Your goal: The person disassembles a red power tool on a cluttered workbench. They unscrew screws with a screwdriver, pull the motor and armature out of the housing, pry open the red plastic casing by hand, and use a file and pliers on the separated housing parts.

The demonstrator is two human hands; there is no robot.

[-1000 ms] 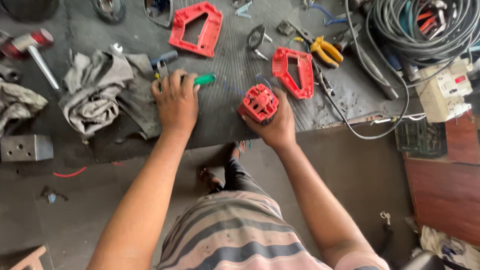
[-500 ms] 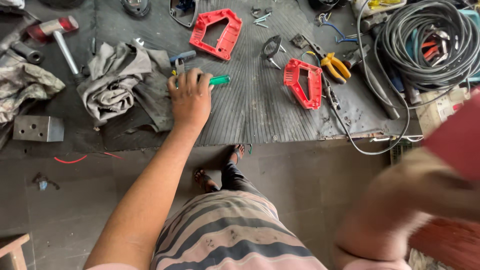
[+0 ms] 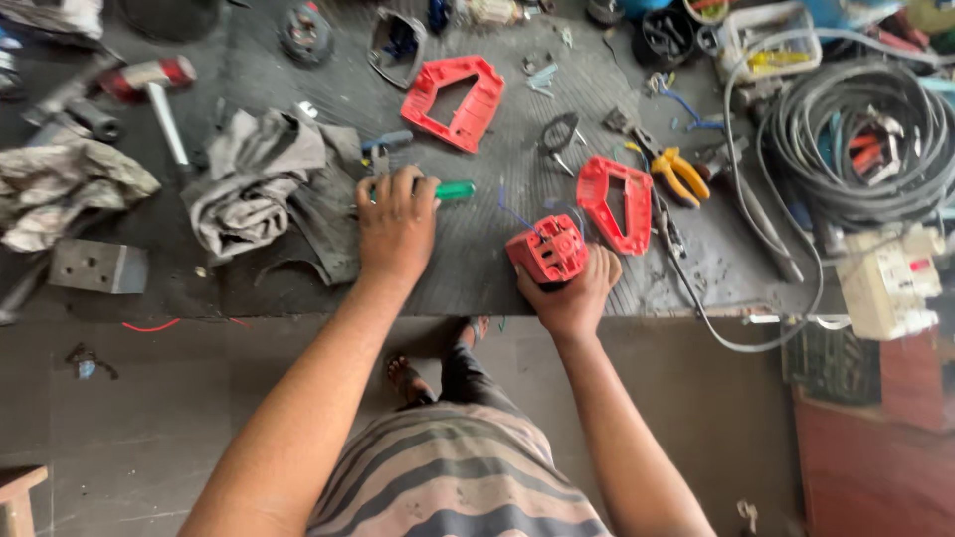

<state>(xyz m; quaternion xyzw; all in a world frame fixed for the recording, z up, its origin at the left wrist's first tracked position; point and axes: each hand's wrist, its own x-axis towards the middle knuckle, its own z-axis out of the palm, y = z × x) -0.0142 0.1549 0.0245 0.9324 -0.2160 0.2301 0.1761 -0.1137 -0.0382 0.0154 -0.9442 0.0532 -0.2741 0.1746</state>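
The dark ribbed bench mat [image 3: 298, 288] fills the upper half of the frame, and near its lower edge, just right of centre, the person's right hand [image 3: 575, 298] wraps from below around a red motor housing [image 3: 548, 252], fingers curled about its body so its open, ribbed end faces up toward the camera and slightly left; its short axis seems to run roughly upright off the mat. It looks like rigid moulded plastic with a metal core inside, so probably stiff and fairly heavy for its size, best gripped round the sides rather than by the thin blue wire [image 3: 512, 214] trailing from it. Left of centre, the left hand [image 3: 395, 224] lies palm down, fingers closed over a green-handled screwdriver [image 3: 453, 190] whose long axis runs left to right; its smooth handle would roll easily
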